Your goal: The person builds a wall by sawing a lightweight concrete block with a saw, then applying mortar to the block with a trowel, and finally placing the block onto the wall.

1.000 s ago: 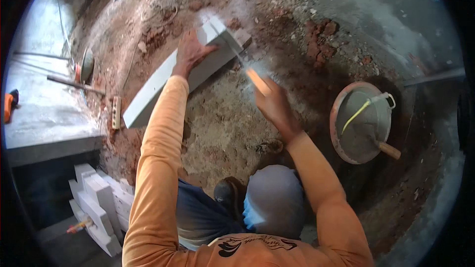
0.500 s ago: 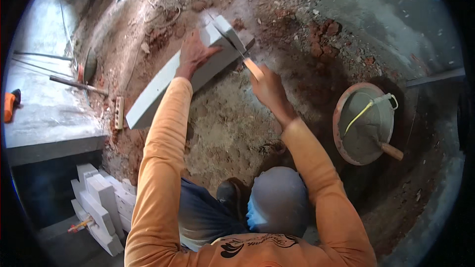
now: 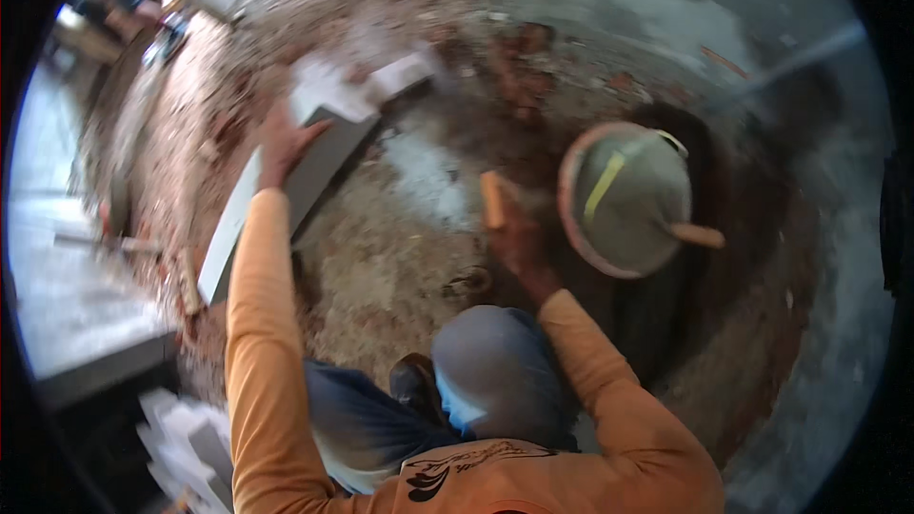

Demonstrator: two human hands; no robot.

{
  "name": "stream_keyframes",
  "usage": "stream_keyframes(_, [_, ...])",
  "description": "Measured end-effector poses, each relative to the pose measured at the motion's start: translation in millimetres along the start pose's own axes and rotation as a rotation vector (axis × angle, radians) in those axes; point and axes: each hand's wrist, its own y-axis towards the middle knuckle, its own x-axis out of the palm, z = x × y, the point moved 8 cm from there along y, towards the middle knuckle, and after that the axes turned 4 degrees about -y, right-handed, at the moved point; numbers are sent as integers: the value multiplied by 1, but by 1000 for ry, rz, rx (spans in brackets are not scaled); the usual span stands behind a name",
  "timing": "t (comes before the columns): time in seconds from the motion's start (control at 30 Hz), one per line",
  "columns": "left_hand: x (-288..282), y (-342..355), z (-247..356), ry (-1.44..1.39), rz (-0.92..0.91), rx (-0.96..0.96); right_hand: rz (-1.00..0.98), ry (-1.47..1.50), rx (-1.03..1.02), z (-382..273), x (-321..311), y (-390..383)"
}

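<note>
A long pale grey lightweight block (image 3: 331,154) lies slantwise on the dirt to the left. My left hand (image 3: 284,140) grips it near its far end, thumb spread over the near edge and fingers toward the far side. Just beyond that end is a short separate piece of block (image 3: 402,76), tilted and blurred. My right hand (image 3: 517,236) is closed round the light wooden handle of a saw (image 3: 492,198), off the block. Its blade is smeared and cannot be made out now. Pale dust (image 3: 424,176) covers the ground between my hands.
A round tub of grey mortar (image 3: 624,247) stands on the right, with a wooden-handled trowel (image 3: 698,234) and a yellow strip (image 3: 604,187) in it. Stacked white blocks (image 3: 190,443) are at lower left. A concrete ledge (image 3: 100,366) runs along the left; a wall (image 3: 609,19) rises at far right.
The saw has come out of the cut; my right hand has drawn it back toward me. The end piece now sits apart from the long block. The whole view has swung to the right.
</note>
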Motion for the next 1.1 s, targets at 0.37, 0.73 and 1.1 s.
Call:
stream_keyframes(0.37, [-16, -10, 28, 120, -94, -168, 145, -665, 66, 96, -304, -10])
stream_keyframes(0.73, [-76, -137, -27, 168, 49, -188, -175, -481, 188, 282, -198, -73])
stream_keyframes(1.1, [-167, -345, -267, -88, 613, -1032, -472, 57, 893, 221, -289, -94])
